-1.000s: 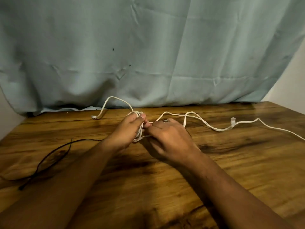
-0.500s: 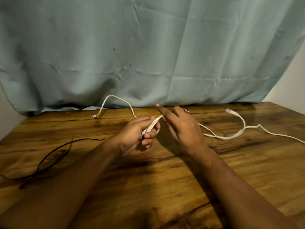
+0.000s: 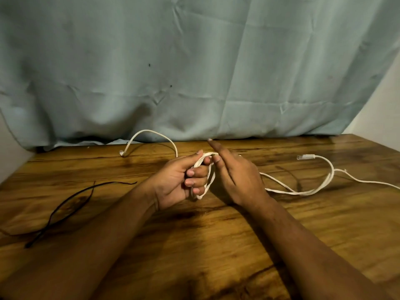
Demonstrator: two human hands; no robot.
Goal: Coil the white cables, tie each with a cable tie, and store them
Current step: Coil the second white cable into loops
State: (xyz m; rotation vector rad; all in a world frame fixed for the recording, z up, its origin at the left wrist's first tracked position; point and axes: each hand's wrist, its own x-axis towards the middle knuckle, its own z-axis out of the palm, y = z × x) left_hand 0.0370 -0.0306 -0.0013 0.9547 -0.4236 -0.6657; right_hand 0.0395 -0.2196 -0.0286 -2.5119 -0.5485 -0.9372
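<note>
- The thin white cable (image 3: 204, 176) sits as a small bundle of loops in the left hand (image 3: 173, 182), just above the middle of the brown wood-grained bench (image 3: 216, 256). One short end arches off to the far left and ends in a small clear plug (image 3: 121, 153) resting on the bench.
- The left hand grips the loops — fingers (image 3: 195, 172) curled round them, palm turned up, thumb laid along the top.
- The right hand (image 3: 236, 180) stands on edge just beside the bundle, fingers straight and pointing away. It holds nothing that I can see, and its thumb touches the top strand.
- A loose length (image 3: 287, 192) trails out from behind the right hand and doubles back near a second clear plug (image 3: 305, 157). One strand leaves the right edge, and I cannot tell whether that is the same cable.
- The step looks like mid-coiling. To do it well, hold the left grip firm so the turns cannot spring open, and lay each new turn the same size as the others. Let the slack slide through the right hand untwisted — a yank could drag the far plug and snag it.
- The thin black cable ties (image 3: 65, 208) lie well apart on the left, untouched, for once the tail is wound in.
</note>
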